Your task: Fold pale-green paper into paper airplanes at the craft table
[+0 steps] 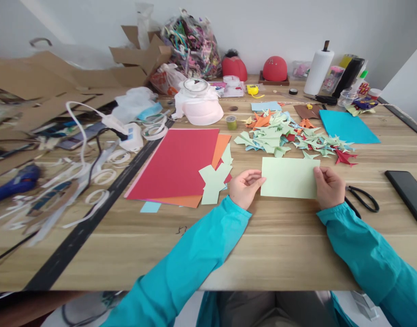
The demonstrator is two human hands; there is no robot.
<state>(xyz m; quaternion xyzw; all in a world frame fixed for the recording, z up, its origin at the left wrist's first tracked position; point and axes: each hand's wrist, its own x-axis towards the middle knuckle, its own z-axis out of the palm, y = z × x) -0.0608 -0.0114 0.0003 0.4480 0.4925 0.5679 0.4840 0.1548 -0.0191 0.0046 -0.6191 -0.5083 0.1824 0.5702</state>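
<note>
A pale green rectangle of paper (290, 178) is stretched flat between my two hands, just above the wooden table. My left hand (245, 187) pinches its left edge between thumb and fingers. At the opposite edge, my right hand (330, 185) has thumb and curled fingers closed on the paper. Scissors (364, 197) with black handles lie beside my right hand, their blades hidden from view. Left of my left hand rest Y-shaped green paper cut-outs (211, 184), partly over a large red sheet (176, 159). Beyond the paper is a pile of folded paper pieces (276, 131), mostly green with orange and red ones.
A black phone (407, 195) lies at the right, and a blue sheet (349, 126) behind it. White strips, cables and a blue tool (16, 181) clutter the left. Cardboard boxes (140, 56), a stuffed plastic bag (193, 47) and a white bottle (319, 70) stand at the back.
</note>
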